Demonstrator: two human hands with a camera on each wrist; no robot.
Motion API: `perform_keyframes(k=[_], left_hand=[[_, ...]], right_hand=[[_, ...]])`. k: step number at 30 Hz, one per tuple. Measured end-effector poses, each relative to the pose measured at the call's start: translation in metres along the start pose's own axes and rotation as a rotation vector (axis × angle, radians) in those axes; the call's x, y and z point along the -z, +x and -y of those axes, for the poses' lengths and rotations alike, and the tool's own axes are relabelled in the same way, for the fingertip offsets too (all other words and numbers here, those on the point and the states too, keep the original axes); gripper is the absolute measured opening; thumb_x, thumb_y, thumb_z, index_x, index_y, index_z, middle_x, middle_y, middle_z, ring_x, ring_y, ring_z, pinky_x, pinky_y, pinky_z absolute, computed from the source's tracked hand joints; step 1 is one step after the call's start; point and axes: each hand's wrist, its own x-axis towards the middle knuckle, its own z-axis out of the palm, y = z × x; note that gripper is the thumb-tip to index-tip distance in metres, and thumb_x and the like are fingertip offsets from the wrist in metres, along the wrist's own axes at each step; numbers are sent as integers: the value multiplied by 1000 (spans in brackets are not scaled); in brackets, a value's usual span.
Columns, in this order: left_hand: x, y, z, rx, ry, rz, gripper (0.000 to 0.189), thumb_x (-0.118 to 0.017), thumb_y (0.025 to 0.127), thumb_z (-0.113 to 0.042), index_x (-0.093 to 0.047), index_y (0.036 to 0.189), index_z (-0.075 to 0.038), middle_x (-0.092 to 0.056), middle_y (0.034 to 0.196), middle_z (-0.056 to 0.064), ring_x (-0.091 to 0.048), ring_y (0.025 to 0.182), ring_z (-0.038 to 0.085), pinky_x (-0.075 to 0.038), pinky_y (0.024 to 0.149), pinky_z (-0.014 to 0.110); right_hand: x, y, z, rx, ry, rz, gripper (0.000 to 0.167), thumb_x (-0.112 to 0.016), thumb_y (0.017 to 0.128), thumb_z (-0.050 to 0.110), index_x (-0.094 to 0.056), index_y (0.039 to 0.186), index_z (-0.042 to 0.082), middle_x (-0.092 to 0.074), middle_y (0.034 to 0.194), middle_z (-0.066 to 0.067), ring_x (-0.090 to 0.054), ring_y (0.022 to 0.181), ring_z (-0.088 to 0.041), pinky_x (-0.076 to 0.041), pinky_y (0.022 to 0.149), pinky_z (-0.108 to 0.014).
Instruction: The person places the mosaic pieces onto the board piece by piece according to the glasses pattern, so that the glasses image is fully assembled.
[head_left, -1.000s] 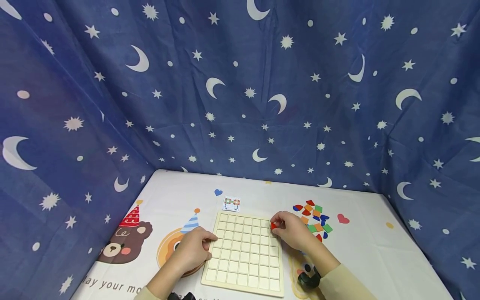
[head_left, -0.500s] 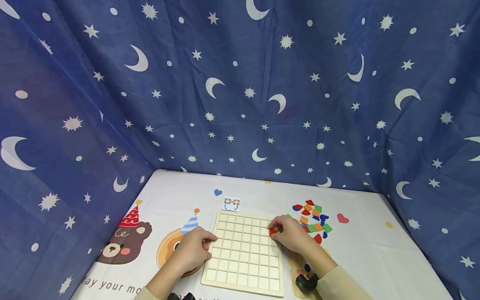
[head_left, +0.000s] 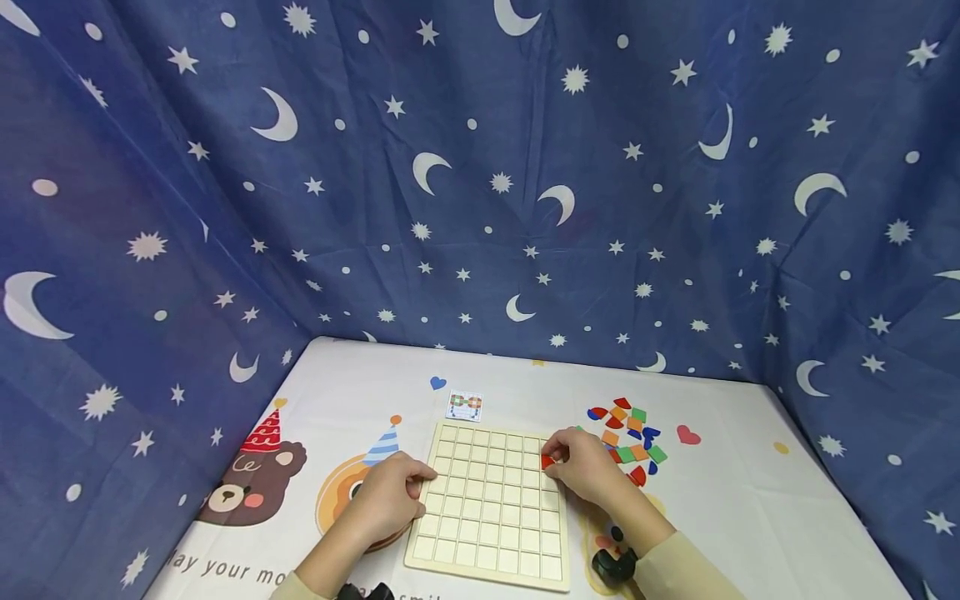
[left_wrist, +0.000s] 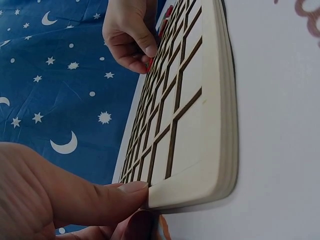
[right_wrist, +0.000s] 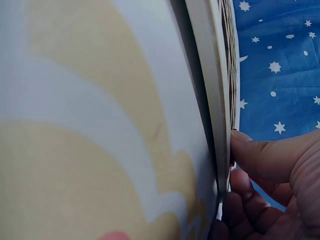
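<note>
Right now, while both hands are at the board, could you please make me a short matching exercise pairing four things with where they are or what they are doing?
Column one
1. left hand
2. right hand
3. small picture card
4. loose coloured pieces

Column two
A. just past the far edge of the grid board
B. scattered to the right of the board
C. pinching a red piece
D. at the board's left edge, thumb on its rim

Right pairs: 1-D, 2-C, 3-A, 4-B
</note>
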Motion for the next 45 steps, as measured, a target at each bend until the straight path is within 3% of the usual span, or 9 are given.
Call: perform_keyframes(k=[9,15,24,36,45], left_hand=[[-1,0,0,1,12,1,46,-86,71,9,-82,112,-11,-58,83,1,-52,72,13,-41,65,25],[-1,0,-1,-14,7,3,47,-85,70,11,-82,112,-9,-57,83,1,-51,72,13,-41,64,25],[-2,1,1,-1,9,1,47,-86,70,11,-82,112,-11,-58,83,1,-51,72,13,-41,64,25],[-2,1,2,-4,5,0,48,-85,68,12,-82,111,-10,-57,82,2,-51,71,13,-40,64,24],[-1,0,2,-8,2,9,47,-84,70,10,-81,112,-11,-58,83,2,-51,71,12,-41,65,24]], right_hand=[[3,0,-2,-50,20,-14,17,-88,85,7,-77,92,19,-62,88,1,-55,85,-17,-47,77,-32],[2,-1,-3,-31,34,-29,17,-89,85,7,-75,87,18,-63,81,2,-56,80,-16,-46,74,-31],[9,1,-6,-33,78,-20,17,-88,86,7,-77,92,18,-65,82,2,-58,80,-15,-48,73,-29],[42,3,-36,-21,73,-98,17,-81,89,0,-77,104,8,-69,89,-2,-59,80,-17,-52,66,-26],[56,10,-67,-69,23,-134,17,-82,90,4,-76,106,8,-71,92,-3,-61,83,-18,-53,74,-31]])
